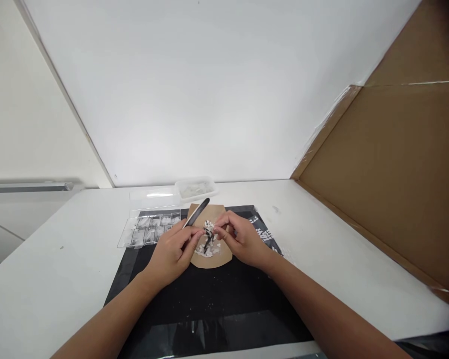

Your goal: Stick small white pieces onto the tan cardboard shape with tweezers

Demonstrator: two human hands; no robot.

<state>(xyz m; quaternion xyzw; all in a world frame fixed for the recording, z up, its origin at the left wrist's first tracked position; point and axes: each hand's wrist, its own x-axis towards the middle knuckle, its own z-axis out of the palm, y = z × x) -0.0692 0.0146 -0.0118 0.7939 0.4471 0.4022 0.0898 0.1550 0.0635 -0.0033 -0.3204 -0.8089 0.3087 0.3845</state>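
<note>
Over the brown card, both hands' fingers pinch a small black-and-white piece.

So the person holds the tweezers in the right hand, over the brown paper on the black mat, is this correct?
Not quite. The head view shows the tweezers in the left hand, not the right; the right hand pinches a small object. They are over the brown paper on the black mat.

Bright, even light; wide-angle bending at edges, small details soft.
</note>
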